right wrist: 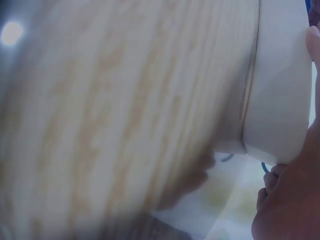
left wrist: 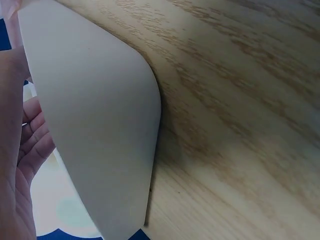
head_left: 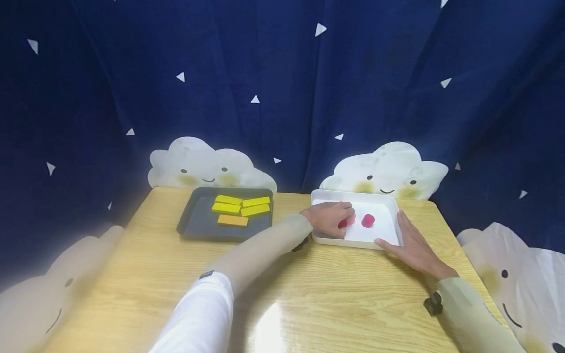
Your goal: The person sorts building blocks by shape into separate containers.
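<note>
A shallow white tray point(head_left: 353, 242) lies on the table at the right. My left hand point(head_left: 328, 218) reaches in over its left side, fingers curled down around a small red cylinder point(head_left: 342, 223). A paler pink piece shows beside those fingertips, partly hidden. To the right, a second red cylinder point(head_left: 368, 220) stands apart on the tray floor. At the tray's front right corner, my right hand point(head_left: 415, 247) rests with fingers straight along the side and thumb spread to the front rim. The left wrist view shows mostly the tray's outer wall point(left wrist: 100, 110); the cylinders are hidden there.
A dark grey tray point(head_left: 194, 230) stands at the left, holding several yellow blocks point(head_left: 226, 208) and an orange block point(head_left: 232, 220). Both trays sit near the back edge of the wooden table point(head_left: 309, 304). A blue curtain with clouds point(head_left: 384, 166) hangs behind.
</note>
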{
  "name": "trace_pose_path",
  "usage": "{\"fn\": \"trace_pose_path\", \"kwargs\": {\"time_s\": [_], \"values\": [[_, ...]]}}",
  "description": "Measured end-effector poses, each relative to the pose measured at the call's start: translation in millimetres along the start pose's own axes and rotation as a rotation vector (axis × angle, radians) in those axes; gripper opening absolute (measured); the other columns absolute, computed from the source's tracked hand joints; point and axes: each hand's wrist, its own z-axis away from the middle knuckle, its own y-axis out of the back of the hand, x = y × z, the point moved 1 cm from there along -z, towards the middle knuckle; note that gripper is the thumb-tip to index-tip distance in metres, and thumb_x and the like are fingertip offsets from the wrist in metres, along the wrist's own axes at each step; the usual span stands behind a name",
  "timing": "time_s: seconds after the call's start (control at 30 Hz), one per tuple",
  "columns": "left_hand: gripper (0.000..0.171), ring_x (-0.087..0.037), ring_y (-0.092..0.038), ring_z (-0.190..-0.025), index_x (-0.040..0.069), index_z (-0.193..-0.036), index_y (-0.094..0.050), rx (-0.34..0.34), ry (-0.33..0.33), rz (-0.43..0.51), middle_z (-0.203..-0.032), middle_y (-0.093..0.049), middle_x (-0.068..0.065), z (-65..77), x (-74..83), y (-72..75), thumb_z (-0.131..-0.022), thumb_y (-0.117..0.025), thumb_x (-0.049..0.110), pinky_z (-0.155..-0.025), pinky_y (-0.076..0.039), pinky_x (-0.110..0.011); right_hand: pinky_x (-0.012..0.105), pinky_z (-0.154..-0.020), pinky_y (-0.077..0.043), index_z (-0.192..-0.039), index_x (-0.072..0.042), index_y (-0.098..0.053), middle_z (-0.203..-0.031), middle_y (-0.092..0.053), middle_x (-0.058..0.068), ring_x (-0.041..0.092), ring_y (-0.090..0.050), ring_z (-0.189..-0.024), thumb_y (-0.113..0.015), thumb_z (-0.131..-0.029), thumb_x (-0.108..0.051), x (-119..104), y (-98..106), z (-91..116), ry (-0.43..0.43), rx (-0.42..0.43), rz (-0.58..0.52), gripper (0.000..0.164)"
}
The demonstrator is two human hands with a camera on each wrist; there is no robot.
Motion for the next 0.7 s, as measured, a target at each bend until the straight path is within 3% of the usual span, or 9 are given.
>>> {"fn": "trace_pose_path", "kwargs": {"time_s": [0.27, 0.7], "values": [[0.021, -0.009, -0.053, -0.094, 0.018, -0.113, -0.062, -0.022, 0.011, -0.024, -0.099, -0.054, 0.005, 0.5, -0.1, 0.2, -0.095, -0.069, 0.027, -0.076, -0.042, -0.017, 0.078, -0.124, -0.011, -0.169, -0.003, 0.013, -0.177, 0.011, 0.025, 0.054, -0.002, -0.161, -0.066, -0.097, -0.069, -1.3, -0.5, -1.0, 0.004, 0.001, 0.001, 0.126], [0.027, -0.01, -0.052, -0.099, 0.014, -0.121, -0.067, 0.045, -0.003, -0.004, -0.105, -0.055, 0.004, 7.5, 11.5, 14.2, -0.1, -0.065, 0.03, -0.076, -0.043, -0.017, 0.079, -0.123, -0.011, -0.168, -0.002, 0.014, -0.176, 0.011, 0.027, 0.055, -0.002, -0.161, -0.064, -0.098, -0.069, 9.0, 5.5, 0.8, -0.001, -0.003, 0.018, 0.124]]}}
